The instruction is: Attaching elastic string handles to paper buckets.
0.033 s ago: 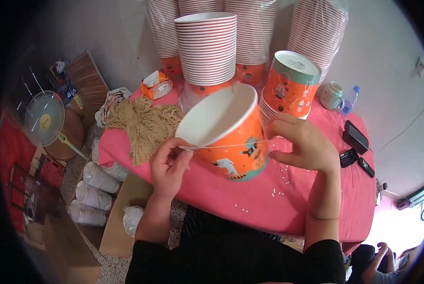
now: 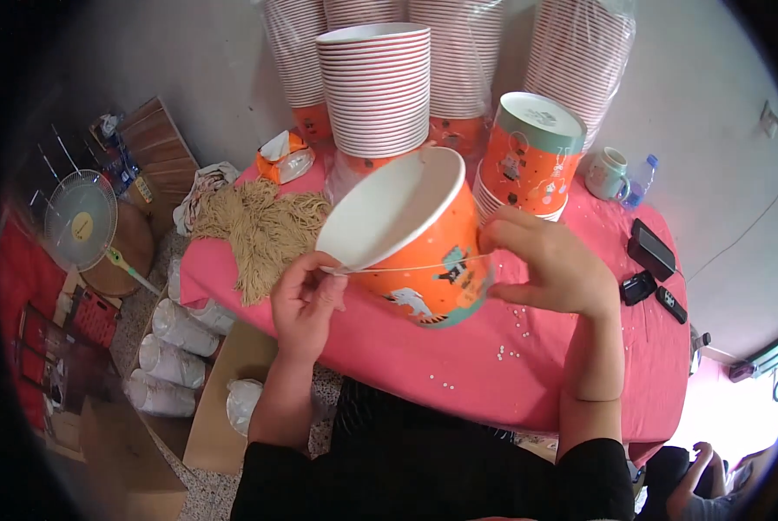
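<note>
While the left hand (image 2: pixel 305 311) pinches a pale string (image 2: pixel 413 268) at the rim of the tilted orange paper bucket (image 2: pixel 441 240) mid-frame, the right hand (image 2: pixel 556 262) curls at the bucket's right side, exact grip unclear, seemingly so the string runs taut across the printed wall.

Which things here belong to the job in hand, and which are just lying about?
In use:
string, pinched by the left hand
orange bucket, right hand at its side
likely the string pile and stacked buckets

Lying about, it seems:
mug
bottle
black box
orange packet
</note>
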A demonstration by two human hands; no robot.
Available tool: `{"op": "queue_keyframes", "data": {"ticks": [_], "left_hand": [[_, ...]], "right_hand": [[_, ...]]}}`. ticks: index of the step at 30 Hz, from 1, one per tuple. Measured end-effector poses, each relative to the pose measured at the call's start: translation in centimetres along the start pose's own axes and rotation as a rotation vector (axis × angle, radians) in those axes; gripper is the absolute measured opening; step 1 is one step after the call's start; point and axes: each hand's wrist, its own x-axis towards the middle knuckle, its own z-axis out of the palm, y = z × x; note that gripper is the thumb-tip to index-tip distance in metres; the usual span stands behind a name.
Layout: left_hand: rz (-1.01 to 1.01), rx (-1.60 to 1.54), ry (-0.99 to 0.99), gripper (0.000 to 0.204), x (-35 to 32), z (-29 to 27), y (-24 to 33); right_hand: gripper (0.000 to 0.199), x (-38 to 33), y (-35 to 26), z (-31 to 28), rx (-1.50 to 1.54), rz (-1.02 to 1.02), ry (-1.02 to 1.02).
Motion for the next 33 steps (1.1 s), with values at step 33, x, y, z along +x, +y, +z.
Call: {"op": "queue_keyframes", "data": {"ticks": [33], "left_hand": [[-0.273, -0.018, -0.303, 0.008, 8.1, 6.2, -14.4]], "right_hand": [[0.048, 2.5, 4.2, -14.2, 0.277, 0.448, 0.743]]}}
